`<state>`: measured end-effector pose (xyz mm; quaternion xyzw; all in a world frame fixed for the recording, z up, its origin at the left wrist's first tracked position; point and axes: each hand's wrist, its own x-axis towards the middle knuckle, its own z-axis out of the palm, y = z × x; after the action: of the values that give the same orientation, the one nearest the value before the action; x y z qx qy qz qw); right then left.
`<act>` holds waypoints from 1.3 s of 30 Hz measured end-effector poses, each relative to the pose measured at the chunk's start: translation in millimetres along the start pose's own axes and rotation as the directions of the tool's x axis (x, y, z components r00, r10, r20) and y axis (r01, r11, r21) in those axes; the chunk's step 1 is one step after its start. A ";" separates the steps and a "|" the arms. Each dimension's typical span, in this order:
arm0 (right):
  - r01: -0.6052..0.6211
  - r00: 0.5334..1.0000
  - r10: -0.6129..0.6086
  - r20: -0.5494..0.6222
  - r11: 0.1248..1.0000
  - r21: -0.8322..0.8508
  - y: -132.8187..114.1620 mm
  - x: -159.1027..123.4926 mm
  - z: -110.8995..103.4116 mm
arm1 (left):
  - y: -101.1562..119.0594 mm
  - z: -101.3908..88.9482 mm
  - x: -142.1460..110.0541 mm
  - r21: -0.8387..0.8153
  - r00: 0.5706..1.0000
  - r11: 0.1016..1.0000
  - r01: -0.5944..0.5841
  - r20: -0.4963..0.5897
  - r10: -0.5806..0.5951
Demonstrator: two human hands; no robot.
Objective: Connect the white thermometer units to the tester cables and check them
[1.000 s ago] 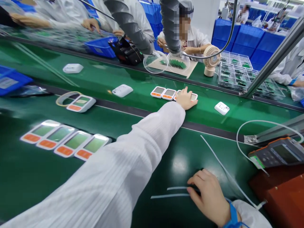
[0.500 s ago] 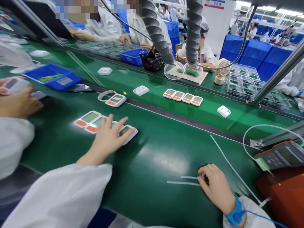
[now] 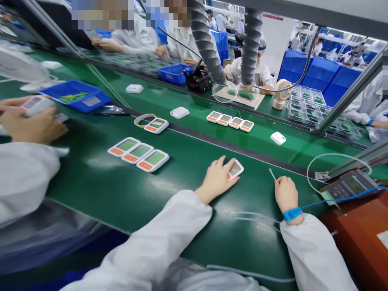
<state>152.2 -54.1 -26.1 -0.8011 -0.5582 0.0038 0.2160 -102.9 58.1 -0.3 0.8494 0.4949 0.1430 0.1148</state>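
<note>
My left hand (image 3: pixel 216 178) is on a small white digital meter (image 3: pixel 235 169) with a grey screen and orange front. The thumb and fingers are at its edges, and it lies on the green bench. Further right, my right hand (image 3: pixel 286 193), with a blue wrist strap (image 3: pixel 292 214), pinches a thin white tube (image 3: pixel 272 173) whose tip sticks out beyond the fingers. Left of my hands, three like meters (image 3: pixel 138 154) stand in a slanting row, screens up. Another meter (image 3: pixel 156 125) lies behind them beside a pale ring (image 3: pixel 142 119).
On the raised green strip sit several meters (image 3: pixel 230 121) and white units (image 3: pixel 278 138). A grey tester (image 3: pixel 348 185) rests on an orange-brown box (image 3: pixel 357 226) at right. At left, a co-worker's hands (image 3: pixel 36 121) hold a white unit near a blue tray (image 3: pixel 79 97).
My left hand has moved right, carrying one meter away from the row of several. My right hand has shifted up the bench and now grips the thin tube. The view has turned slightly.
</note>
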 end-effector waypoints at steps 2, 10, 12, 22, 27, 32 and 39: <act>0.014 1.000 -0.014 -0.002 0.999 0.043 9.1 -8.2 0.7 | 34.7 10.3 12.9 -0.170 0.997 0.985 -0.021 0.071 0.033; 0.107 0.990 -0.131 0.042 0.926 0.362 28.6 -42.5 -34.4 | 107.4 54.3 10.6 -0.950 0.944 0.059 0.306 0.311 0.111; 0.178 0.980 -0.198 0.001 0.886 0.427 23.4 -45.8 -43.0 | 106.1 59.8 7.0 -0.947 0.933 -0.057 0.317 0.300 0.199; 0.300 0.948 -0.227 -0.223 0.869 0.393 -1.9 -52.5 -57.0 | 120.1 66.2 -12.1 -0.853 0.827 -0.218 0.474 0.347 0.443; 0.278 0.953 -0.209 -0.220 0.891 0.358 -1.2 -52.5 -58.1 | 120.6 61.3 -11.4 -0.871 0.868 -0.236 0.430 0.327 0.373; 0.284 0.955 -0.220 -0.198 0.872 0.400 -0.3 -52.8 -56.2 | 121.8 57.8 -11.7 -0.884 0.860 -0.181 0.431 0.342 0.380; 0.303 0.947 -0.216 -0.238 0.847 0.436 -0.6 -51.4 -55.2 | 122.8 53.5 -12.3 -0.924 0.864 -0.086 0.373 0.312 0.396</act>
<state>145.9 -118.8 12.1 -0.6390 -0.6224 0.0364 0.4506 9.6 -14.9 -10.4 0.4870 0.1656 0.2331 0.8253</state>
